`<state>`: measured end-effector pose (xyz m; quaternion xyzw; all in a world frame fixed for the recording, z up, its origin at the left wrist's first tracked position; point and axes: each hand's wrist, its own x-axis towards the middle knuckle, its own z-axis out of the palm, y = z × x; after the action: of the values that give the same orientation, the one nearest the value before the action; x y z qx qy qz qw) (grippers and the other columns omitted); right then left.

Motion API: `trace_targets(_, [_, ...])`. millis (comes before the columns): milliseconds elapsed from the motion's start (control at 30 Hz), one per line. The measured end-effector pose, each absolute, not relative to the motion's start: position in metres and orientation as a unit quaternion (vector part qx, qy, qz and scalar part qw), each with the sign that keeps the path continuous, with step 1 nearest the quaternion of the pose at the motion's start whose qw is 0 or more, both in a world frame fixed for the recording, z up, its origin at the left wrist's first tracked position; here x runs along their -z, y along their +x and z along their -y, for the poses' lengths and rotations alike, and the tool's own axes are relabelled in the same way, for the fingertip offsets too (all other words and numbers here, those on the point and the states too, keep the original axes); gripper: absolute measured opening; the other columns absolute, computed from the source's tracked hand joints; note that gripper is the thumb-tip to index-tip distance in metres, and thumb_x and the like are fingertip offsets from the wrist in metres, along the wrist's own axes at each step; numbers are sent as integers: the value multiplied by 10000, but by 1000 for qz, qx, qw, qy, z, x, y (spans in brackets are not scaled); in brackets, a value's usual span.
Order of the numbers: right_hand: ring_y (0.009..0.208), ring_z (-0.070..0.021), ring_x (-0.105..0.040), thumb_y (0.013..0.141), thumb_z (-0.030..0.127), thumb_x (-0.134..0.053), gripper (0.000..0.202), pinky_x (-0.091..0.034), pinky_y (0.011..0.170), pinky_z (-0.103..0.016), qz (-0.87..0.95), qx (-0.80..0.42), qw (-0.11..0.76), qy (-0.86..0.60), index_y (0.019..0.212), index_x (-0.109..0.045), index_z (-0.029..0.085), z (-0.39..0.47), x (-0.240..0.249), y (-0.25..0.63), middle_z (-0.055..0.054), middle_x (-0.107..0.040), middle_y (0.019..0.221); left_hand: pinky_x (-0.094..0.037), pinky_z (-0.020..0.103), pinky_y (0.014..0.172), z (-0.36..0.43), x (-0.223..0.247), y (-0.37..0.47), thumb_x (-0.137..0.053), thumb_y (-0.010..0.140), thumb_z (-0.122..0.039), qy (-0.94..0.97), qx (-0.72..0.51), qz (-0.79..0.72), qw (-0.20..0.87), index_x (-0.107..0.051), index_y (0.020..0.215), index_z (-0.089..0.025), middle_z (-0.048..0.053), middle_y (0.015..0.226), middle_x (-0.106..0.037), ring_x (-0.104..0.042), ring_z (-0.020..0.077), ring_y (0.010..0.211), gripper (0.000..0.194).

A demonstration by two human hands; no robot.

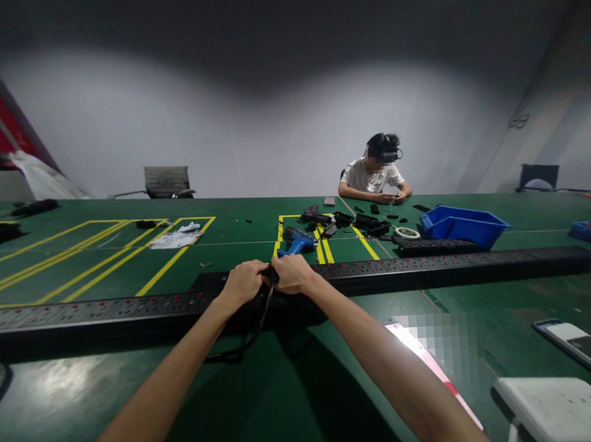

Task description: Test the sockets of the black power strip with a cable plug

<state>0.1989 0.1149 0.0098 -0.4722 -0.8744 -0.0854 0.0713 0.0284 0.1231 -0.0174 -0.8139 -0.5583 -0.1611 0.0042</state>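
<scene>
Just above a long black power strip point(404, 276), my two hands meet over its middle. A black cable point(267, 316) rises from the table in front of the strip and ends between my fingers. My left hand point(245, 282) is closed around the cable end from the left. From the other side my right hand point(293, 274) is closed on it too. The piece at the cable's end is small and mostly hidden by my fingers. Sockets with red marks line the strip's top on both sides.
A blue cordless drill point(298, 241) lies just beyond my right hand, with another drill point(314, 214) behind. A blue bin point(463, 226) stands right, near black parts. A co-worker point(375, 173) sits opposite. A white device point(562, 405) and a phone point(583, 347) lie front right.
</scene>
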Motion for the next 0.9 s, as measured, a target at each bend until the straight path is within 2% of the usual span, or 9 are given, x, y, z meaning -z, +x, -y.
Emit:
trace_targets(133, [881,-306,-667,865,442,-533,349,-486,738,-366,887,100,55,-447,1016,-583,132,-119,-12,195,-168,-683,977,-470,291,843,-124,18,28,-429,787,-140,-814,160,559,5,-701,951,-267,20,1083,-698,-637,213,986,342])
trace_targets(433, [920,-300,-663,880,314,-506,263,-486,768,-360,887,80,47,-453,1035,-591,119,-114,-15,195,-183,-675,1013,-473,292,843,-123,18,27,-415,786,-114,-822,165,545,15,-693,1047,-281,19,1106,-694,-636,215,998,416])
trace_targets(567, [927,-295,-659,906,318,-472,243,-477,775,-360,879,66,54,-469,1028,-581,137,-112,-13,196,-170,-671,1017,-475,298,851,-122,18,27,-418,796,-121,-822,171,543,19,-688,1084,-285,15,1119,-693,-635,215,1000,428])
trace_targets(733, [961,-300,-644,902,444,-498,349,-476,756,-348,864,30,73,-498,1090,-544,154,-112,-10,201,-164,-655,1060,-458,291,914,-124,20,27,-427,819,-148,-816,172,551,3,-677,1145,-297,2,1178,-675,-613,209,1072,438])
trace_targets(900, [988,-292,-634,842,366,-595,345,-467,759,-321,863,-28,57,-501,1108,-559,149,-118,-13,199,-166,-645,1102,-453,294,937,-122,17,28,-420,813,-129,-808,168,565,7,-670,1166,-296,4,1182,-674,-604,205,1091,464])
